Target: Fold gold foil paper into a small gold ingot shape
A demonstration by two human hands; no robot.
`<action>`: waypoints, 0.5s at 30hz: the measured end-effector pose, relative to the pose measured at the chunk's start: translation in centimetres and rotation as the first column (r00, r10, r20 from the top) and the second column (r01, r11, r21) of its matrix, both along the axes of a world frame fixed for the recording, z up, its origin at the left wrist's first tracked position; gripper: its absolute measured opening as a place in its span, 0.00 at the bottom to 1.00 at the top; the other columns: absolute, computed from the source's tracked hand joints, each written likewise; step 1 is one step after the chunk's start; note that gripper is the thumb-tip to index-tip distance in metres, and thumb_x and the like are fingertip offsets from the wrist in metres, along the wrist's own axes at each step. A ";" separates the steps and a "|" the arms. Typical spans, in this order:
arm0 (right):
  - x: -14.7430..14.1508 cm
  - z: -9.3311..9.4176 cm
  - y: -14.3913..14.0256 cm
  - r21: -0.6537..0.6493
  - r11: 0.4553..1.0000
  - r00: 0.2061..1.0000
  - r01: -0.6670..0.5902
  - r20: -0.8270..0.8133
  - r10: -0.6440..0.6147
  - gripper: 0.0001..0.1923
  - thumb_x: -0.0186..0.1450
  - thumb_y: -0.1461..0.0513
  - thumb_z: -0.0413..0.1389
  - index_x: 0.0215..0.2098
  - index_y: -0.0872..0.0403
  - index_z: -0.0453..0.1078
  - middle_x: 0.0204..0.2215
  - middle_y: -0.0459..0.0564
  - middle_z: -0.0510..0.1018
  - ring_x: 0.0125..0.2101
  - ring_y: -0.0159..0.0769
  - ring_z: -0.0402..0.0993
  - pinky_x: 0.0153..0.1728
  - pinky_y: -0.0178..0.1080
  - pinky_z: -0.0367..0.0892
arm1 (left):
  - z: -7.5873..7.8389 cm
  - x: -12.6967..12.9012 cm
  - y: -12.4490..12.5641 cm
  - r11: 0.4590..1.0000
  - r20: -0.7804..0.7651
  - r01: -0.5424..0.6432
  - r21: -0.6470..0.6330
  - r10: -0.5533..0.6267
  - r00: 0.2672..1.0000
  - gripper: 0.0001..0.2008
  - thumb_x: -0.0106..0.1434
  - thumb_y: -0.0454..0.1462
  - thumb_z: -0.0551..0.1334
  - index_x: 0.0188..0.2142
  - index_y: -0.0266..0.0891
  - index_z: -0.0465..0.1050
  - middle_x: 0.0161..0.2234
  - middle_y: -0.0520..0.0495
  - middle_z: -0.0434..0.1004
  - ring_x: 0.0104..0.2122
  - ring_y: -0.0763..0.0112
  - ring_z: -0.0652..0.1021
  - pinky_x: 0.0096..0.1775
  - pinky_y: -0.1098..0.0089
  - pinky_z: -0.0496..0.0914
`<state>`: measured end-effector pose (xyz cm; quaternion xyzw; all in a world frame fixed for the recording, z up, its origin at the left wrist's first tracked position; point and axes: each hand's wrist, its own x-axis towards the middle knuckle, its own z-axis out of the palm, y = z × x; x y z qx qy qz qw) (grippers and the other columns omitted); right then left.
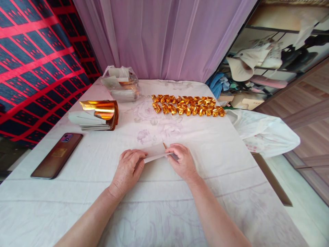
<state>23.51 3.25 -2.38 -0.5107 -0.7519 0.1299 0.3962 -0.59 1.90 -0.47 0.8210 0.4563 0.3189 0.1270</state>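
White paper sheet (155, 152) pressed flat on table (77, 192), left hand (128, 168) and right hand (182, 160) pinching its ends

The tablecloth (205, 144) is white with a faint, washed-out print of lilac flowers. The folded paper strip (155, 152) between the hands shows its pale whitish side, with a thin gold edge at one corner. The folded foil pieces (189, 105) lying in rows are shiny gold with orange glints. The stack of foil sheets (99, 115) is mirror-gold on top and white underneath. The phone (58, 155) is dark reddish-brown. The curtain (164, 37) is sheer lilac, and the hanging fabric (33, 61) is dark blue crossed by red bands.
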 end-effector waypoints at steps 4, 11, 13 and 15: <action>-0.2 0.4 -0.3 0.054 0.998 0.999 0.020 -0.029 -0.019 0.04 0.66 0.61 0.56 0.37 0.49 0.74 0.35 0.49 0.82 0.41 0.40 0.78 0.45 0.43 0.71 | 0.0 0.2 -0.2 0.998 0.019 -0.065 0.014 0.065 0.998 0.07 0.70 0.38 0.52 0.41 0.43 0.68 0.37 0.49 0.80 0.37 0.65 0.79 0.51 0.55 0.67; -1.3 1.5 -1.2 -0.130 0.990 0.982 0.048 -0.175 -0.070 0.07 0.66 0.57 0.53 0.37 0.48 0.73 0.31 0.46 0.82 0.31 0.35 0.79 0.36 0.36 0.74 | 0.6 0.4 -0.9 0.986 0.197 -0.149 -0.072 0.160 0.967 0.06 0.68 0.41 0.54 0.39 0.43 0.66 0.30 0.50 0.78 0.30 0.68 0.78 0.35 0.69 0.72; -1.6 1.7 -1.4 -0.157 0.986 0.969 0.059 -0.228 -0.094 0.07 0.66 0.56 0.53 0.37 0.48 0.72 0.30 0.46 0.82 0.30 0.35 0.79 0.34 0.35 0.74 | 0.8 0.5 -1.1 0.975 0.231 -0.148 -0.166 0.185 0.955 0.07 0.68 0.43 0.54 0.38 0.43 0.66 0.25 0.54 0.74 0.24 0.72 0.75 0.28 0.72 0.70; -1.9 1.7 -1.4 -0.180 0.981 0.956 0.068 -0.269 -0.116 0.08 0.66 0.56 0.53 0.37 0.49 0.72 0.28 0.44 0.81 0.27 0.34 0.77 0.29 0.33 0.72 | 0.8 0.6 -1.2 0.960 0.256 -0.136 -0.243 0.199 0.946 0.08 0.69 0.43 0.54 0.37 0.43 0.66 0.21 0.58 0.70 0.19 0.75 0.72 0.24 0.74 0.67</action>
